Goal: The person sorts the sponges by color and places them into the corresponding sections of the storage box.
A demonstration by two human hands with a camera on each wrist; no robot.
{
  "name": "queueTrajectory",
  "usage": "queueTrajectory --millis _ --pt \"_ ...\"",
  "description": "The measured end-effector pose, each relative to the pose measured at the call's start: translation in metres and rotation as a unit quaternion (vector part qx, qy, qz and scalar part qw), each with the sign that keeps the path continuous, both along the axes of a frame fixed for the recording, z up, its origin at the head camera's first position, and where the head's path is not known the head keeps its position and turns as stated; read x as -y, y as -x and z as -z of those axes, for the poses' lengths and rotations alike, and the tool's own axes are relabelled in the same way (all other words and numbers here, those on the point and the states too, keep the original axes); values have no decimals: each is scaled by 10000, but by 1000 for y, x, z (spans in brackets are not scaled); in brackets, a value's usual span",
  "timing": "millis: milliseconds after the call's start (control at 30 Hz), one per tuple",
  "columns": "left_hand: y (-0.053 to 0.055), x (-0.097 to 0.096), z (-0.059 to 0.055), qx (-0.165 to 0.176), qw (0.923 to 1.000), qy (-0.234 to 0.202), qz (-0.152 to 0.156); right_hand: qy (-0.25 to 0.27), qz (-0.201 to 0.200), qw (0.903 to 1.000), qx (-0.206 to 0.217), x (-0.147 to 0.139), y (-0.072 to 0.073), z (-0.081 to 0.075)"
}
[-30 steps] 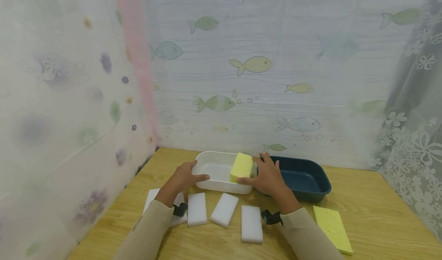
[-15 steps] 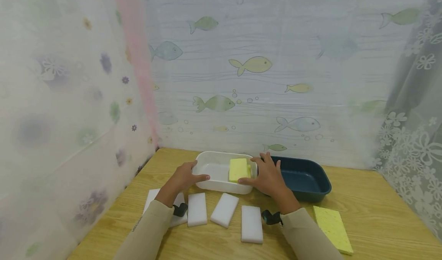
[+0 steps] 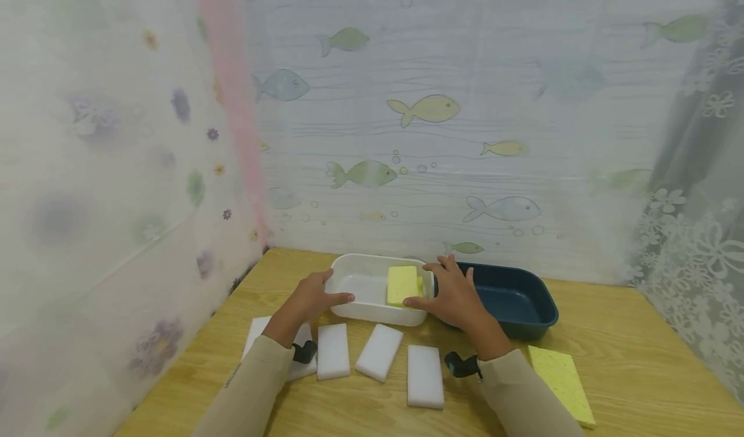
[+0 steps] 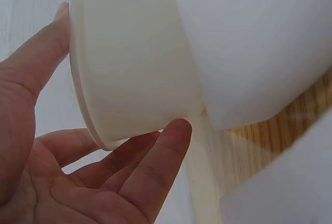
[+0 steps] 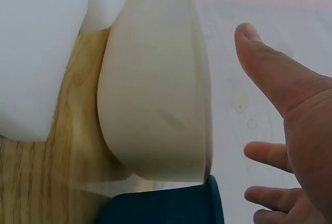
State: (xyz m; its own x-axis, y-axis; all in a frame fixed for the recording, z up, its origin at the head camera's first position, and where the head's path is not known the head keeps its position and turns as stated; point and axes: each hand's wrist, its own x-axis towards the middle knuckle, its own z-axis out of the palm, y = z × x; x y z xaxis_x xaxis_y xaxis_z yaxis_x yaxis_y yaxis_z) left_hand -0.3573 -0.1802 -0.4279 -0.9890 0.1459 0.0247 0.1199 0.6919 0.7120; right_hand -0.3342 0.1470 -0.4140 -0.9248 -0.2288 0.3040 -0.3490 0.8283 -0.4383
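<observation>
The likeliest trouble, as I judge it, sits in the right end of the white plastic tub, low in the middle of the head view: a yellow sponge lies there, with a sliver of yellow showing behind its right edge, probably a second piece underneath. If so, a nudge from the thumb above could slide the upper one off. The white tub's right end also comes up against or just beside the dark blue tub; the right wrist view does not settle contact, but a sideways push could make the rims catch. White foam blocks along the bottom centre lie near the tub's front wall, so dragging it towards the lower edge of the frame might shove them over the desk.

The left hand grips the tub's left end, thumb over the rim and fingers bent round the end wall, one fingertip pressed low against it. The right hand holds nothing: thumb and fingers are spread well apart, and the right wrist view shows its thumb clear of the rim.
</observation>
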Motion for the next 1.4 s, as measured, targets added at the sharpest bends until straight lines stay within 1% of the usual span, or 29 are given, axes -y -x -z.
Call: queueTrajectory --millis 167,300,533,767,933,1167,1400 --pt "0 0 1 -22 10000 2 -10 -82 -115 9998 -136 -2 -5 -5" --pt "1 0 1 -21 10000 -11 11 -122 -152 9997 -116 -6 -12 -10" --pt "1 1 1 -26 10000 47 -20 -117 -201 9995 -231 -16 -22 -16" --pt "0 0 2 41 10000 -29 -34 -18 -387 9992 -132 -27 -32 -21" --pt "1 2 3 -29 10000 -44 -4 105 -462 9986 -221 -37 -42 -27" --pt "3 3 5 -20 9999 -101 51 162 -414 9987 -266 -56 -60 -31" --pt "2 1 4 13 9999 -115 33 271 -604 9963 -546 -77 -76 -32"
